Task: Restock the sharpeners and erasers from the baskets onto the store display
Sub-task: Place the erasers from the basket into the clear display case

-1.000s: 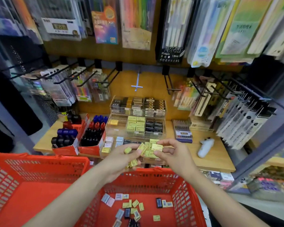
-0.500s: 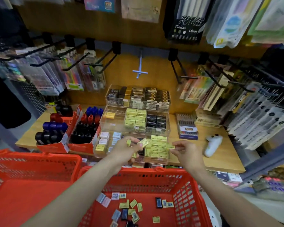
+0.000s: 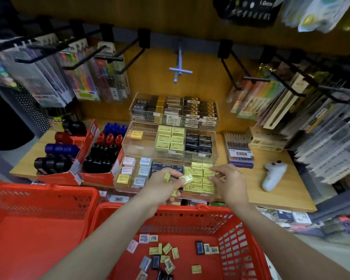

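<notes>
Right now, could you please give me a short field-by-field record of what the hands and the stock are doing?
left hand: left hand holds several small yellow erasers
right hand: right hand pinches at the yellow erasers in the front tier of the clear acrylic display
source: red plastic basket, loose yellow, black and grey erasers on its floor
second basket: red basket at left
beside display: white handheld device on wooden shelf

Two bare forearms enter from the lower frame edge. Left hand [image 3: 162,185] and right hand [image 3: 229,183] wear no gloves, rings or sleeves.
</notes>
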